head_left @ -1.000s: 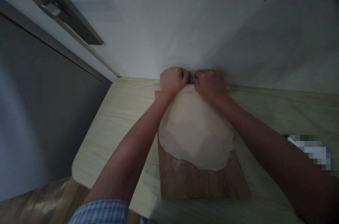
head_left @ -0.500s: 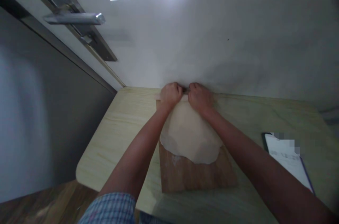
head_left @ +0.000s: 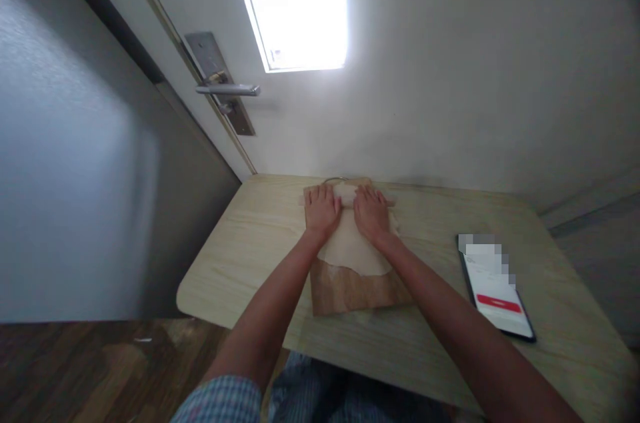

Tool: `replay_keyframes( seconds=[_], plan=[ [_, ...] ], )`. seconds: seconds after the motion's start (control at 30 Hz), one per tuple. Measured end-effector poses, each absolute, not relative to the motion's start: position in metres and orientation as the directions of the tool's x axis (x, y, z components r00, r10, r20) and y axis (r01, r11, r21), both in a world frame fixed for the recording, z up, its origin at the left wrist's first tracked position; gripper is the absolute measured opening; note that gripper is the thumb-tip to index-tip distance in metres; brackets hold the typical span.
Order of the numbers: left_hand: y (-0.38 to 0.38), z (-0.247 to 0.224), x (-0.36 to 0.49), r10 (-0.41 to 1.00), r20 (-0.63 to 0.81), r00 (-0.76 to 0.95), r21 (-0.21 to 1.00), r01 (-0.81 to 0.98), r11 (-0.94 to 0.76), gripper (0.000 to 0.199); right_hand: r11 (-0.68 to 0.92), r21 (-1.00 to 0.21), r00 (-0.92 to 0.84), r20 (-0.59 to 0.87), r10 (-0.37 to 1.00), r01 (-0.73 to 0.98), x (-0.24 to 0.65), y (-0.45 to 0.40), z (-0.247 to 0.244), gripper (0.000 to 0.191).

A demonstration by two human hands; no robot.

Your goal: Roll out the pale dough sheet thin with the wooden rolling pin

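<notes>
A sheet of rolled dough (head_left: pixel 353 253), pale and uneven at its near edge, lies on a brown wooden board (head_left: pixel 345 293). Across the far part of the dough rests a light rolling pin (head_left: pixel 345 196). My left hand (head_left: pixel 321 211) lies on the pin's left part, fingers stretched forward over it. On its right part rests my right hand (head_left: pixel 371 213), also with fingers extended. Both palms face down, and a short stretch of the pin shows between them. Much of the pin is hidden under the hands.
The board sits on a light wood-grain table (head_left: pixel 240 243) against a white door (head_left: pixel 425 109) with a metal handle (head_left: pixel 230 89) and a bright window pane (head_left: pixel 305 16). A phone (head_left: pixel 495 289) with a lit screen lies to the right, beside my right forearm.
My fingers, curled at the far edge before, now lie stretched over the pin, which has come back from the board's far end. The camera view has shifted and the phone's screen differs.
</notes>
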State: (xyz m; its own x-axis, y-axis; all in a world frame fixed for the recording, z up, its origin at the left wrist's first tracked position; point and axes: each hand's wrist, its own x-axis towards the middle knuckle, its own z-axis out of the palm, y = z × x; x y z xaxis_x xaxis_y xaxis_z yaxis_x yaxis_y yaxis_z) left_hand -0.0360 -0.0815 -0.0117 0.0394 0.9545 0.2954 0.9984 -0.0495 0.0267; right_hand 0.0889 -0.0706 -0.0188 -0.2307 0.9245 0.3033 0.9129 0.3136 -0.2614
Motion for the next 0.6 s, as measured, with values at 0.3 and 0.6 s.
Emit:
replay_keyframes(
  seconds=[0.3, 0.6],
  plan=[
    [-0.111, -0.015, -0.035, 0.972, 0.235, 0.018, 0.034, 0.999, -0.027, 0.055, 0.525, -0.202, -0.45, 0.323, 0.833, 0.827, 0.116, -0.098, -0.023, 0.043],
    [-0.095, -0.012, -0.04, 0.974, 0.223, 0.039, 0.058, 0.997, -0.053, 0.055, 0.482, -0.113, -0.446, 0.242, 0.861, 0.869, 0.128, -0.085, -0.011, 0.048]
  ],
)
